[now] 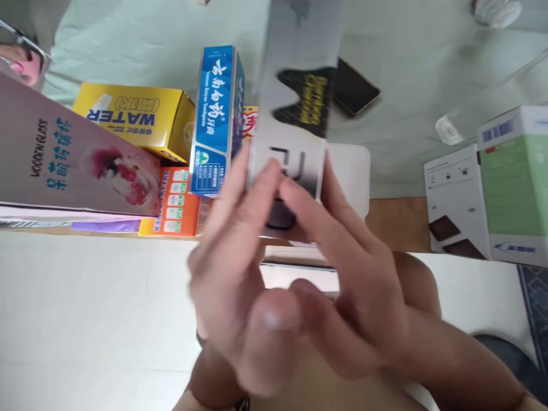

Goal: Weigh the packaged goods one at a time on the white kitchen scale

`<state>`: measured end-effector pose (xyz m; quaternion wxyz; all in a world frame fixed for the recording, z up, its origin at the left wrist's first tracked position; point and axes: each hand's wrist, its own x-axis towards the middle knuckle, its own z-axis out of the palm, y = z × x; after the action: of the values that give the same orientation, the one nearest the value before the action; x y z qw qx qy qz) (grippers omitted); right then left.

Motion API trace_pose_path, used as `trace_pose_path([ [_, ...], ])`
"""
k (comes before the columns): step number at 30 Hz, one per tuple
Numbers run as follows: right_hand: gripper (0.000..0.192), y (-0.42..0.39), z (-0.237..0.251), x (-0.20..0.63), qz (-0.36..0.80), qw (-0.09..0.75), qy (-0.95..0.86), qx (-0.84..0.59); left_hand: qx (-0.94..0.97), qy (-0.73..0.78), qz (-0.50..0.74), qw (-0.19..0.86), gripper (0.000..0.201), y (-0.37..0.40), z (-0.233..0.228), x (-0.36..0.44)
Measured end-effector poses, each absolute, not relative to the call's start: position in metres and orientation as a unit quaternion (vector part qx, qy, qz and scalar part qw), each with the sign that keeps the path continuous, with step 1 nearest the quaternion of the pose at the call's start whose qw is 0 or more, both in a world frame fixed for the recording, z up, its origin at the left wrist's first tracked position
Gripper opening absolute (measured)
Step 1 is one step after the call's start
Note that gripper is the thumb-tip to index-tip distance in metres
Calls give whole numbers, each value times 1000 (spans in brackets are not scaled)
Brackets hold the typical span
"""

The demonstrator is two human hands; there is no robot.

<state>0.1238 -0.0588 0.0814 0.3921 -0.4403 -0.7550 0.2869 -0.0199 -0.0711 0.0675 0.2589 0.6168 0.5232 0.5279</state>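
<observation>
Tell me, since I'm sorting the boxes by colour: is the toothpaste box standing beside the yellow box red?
No, the toothpaste box is blue with white lettering, standing upright next to the yellow box.

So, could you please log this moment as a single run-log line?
left hand: holds grey box | right hand: holds same box | behind: blue toothpaste box, yellow box | view: blurred
</observation>
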Motion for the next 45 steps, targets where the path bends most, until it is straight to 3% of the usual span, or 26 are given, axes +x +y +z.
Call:
trace_pose_path([
  [4, 70, -66, 58, 172, 290, 389, -733, -476, 661, 480, 504, 280, 58, -62, 53, 12],
  [10, 63, -59, 31, 196, 298, 346, -732, -506, 702, 488, 457, 245, 49, -40, 25, 22],
  [13, 60, -58, 32, 198, 271, 347, -721, -534, 679, 487, 494, 240, 45, -29, 17, 21],
  [16, 55, -50, 31, 207, 237, 394, -695, -552, 629, 453, 596, 209, 41, -19, 10, 19],
  [19, 51, -37, 18, 219, 182, 460, -683, -538, 570, 437, 664, 209, 24, -15, 10, 18],
  [26, 48, -20, -12, 220, 115, 504, -683, -517, 514, 443, 694, 241, 22, -12, 13, 9],
  [30, 46, -18, -14, 219, 121, 506, -671, -528, 556, 395, 687, 250, 34, -11, 10, 4],
  [35, 47, -14, -19, 222, 136, 495, -689, -512, 576, 358, 681, 277, 32, -14, 15, 6],
  [41, 46, -16, -19, 220, 144, 483, -681, -532, 602, 451, 602, 268, 44, -12, 10, 3],
  [45, 47, -18, -16, 216, 143, 474, -683, -537, 644, 467, 567, 215, 22, -8, 3, 0],
])
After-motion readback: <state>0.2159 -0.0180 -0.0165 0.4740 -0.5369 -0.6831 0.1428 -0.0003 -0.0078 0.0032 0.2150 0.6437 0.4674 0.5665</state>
